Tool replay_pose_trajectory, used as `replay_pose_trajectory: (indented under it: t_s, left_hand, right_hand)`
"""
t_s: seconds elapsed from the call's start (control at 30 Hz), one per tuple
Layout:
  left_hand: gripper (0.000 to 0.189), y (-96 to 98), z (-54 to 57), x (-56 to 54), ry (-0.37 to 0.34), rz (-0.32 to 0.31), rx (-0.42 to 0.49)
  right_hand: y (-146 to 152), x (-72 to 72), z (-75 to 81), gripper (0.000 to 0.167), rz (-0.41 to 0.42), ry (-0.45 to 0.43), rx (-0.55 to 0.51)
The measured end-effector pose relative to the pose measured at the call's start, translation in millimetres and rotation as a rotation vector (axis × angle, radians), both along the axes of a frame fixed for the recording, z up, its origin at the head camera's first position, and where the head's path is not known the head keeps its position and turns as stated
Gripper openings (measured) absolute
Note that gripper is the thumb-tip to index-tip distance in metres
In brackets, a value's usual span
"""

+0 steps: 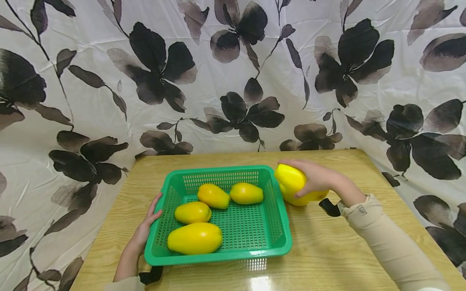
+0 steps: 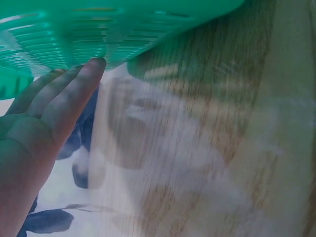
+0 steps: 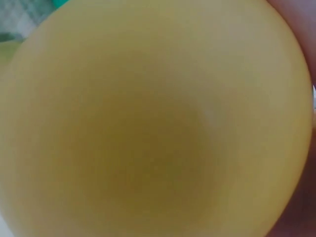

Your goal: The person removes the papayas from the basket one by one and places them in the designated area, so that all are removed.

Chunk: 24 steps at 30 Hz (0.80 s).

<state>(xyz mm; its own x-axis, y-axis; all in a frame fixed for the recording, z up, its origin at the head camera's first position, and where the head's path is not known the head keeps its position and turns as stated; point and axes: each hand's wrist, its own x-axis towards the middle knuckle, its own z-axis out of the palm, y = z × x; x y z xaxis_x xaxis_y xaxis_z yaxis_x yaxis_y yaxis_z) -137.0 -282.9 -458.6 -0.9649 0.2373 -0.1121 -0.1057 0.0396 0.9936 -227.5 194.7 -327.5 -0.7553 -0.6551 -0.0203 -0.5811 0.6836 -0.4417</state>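
Note:
My right hand [image 1: 318, 176] grips a yellow papaya [image 1: 290, 177] from above, just outside the right rim of a green plastic basket [image 1: 286, 226]. The thumb lies on its near side, the fingers over its far side. Another yellow papaya [image 1: 294, 199] shows below it, partly hidden. In the right wrist view the smooth end of the held papaya [image 3: 153, 123] fills nearly everything. My left hand [image 1: 140, 232] rests against the basket's left side. Its straight fingers [image 2: 64, 98] touch the slotted outer wall in the left wrist view. Several yellow papayas [image 1: 194, 238] lie inside the basket, mostly towards its left and back.
The basket stands on a light wooden table [image 1: 327, 250]. Behind and beside the table hangs a white cloth [image 1: 204, 81] with dark flower prints. A black strap piece [image 1: 329, 207] sits at the right wrist, another [image 1: 151, 275] at the left.

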Motion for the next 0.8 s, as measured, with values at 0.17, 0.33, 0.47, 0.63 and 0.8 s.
replay_pose_trajectory:
  t_s: [0.17,0.33,0.47,0.63,0.8]
  left_hand:
    - [0.054,0.2,-0.1,-0.2,-0.003,-0.002,0.007]
    - [0.054,0.2,0.1,-0.6,-0.006,-0.003,0.005]
    - [0.054,0.1,0.1,-0.9,-0.002,-0.003,0.003]
    - [0.054,-0.4,-0.1,-0.8,-0.001,0.001,0.006]
    - [0.053,0.0,0.0,-0.7,-0.002,0.001,0.0]
  right_hand:
    - [10,0.8,-3.4,0.091,-0.039,-0.012,-0.002]
    - [21,0.7,-5.2,0.092,-0.068,-0.003,-0.024]
    - [29,1.0,-7.3,0.091,-0.087,0.013,-0.024]
    - [37,0.2,-15.3,0.091,-0.097,0.037,-0.037]
    - [47,-0.6,-24.5,0.092,-0.124,0.043,-0.042]
